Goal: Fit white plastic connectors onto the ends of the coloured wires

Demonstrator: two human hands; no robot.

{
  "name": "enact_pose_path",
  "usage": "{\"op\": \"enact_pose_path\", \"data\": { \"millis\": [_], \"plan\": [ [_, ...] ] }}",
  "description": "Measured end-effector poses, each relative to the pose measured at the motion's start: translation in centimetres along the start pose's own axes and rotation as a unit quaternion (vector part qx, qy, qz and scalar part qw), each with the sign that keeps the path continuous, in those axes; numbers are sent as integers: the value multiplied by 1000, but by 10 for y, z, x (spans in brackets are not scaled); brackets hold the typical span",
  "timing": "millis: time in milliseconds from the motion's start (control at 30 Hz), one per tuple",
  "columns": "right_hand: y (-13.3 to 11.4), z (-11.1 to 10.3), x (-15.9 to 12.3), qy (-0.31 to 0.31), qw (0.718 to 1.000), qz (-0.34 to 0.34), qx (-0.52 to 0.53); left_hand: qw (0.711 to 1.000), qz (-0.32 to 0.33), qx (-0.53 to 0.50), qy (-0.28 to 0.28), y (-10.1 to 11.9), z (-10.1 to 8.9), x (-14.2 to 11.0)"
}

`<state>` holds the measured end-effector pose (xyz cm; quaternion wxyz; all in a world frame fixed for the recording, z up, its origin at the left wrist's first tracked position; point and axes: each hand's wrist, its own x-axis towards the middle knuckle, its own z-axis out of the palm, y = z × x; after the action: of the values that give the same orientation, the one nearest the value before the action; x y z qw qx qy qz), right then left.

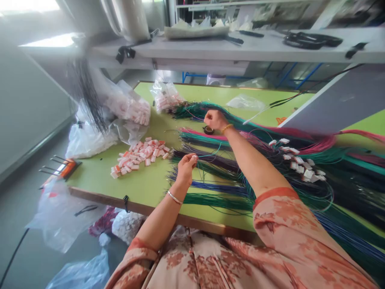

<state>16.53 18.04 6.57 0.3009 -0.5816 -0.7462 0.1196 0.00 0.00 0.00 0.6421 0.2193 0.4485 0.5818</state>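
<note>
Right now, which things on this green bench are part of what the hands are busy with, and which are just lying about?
In use:
- left hand, its grip pinching thin teal wires
- right hand at the green wire bundle
- pile of small pink-and-white plastic connectors

Lying about:
- clear plastic bags
- orange pronged tool
- small dark tape roll

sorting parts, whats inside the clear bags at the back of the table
The bags hold small white and pink connectors like the loose pile. How deep they go is hidden by crumpled plastic.
</note>
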Motion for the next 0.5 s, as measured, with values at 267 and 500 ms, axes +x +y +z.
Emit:
{"op": "enact_pose_path", "data": {
  "millis": [267,500],
  "plan": [
    [-63,3,-32,-101,959,-148,218,1000,-2,-7,-3,0,0,-1],
    [-74,-3,-90,-134,943,-136,271,999,-24,-37,-4,1,1,0]
  ]
}}
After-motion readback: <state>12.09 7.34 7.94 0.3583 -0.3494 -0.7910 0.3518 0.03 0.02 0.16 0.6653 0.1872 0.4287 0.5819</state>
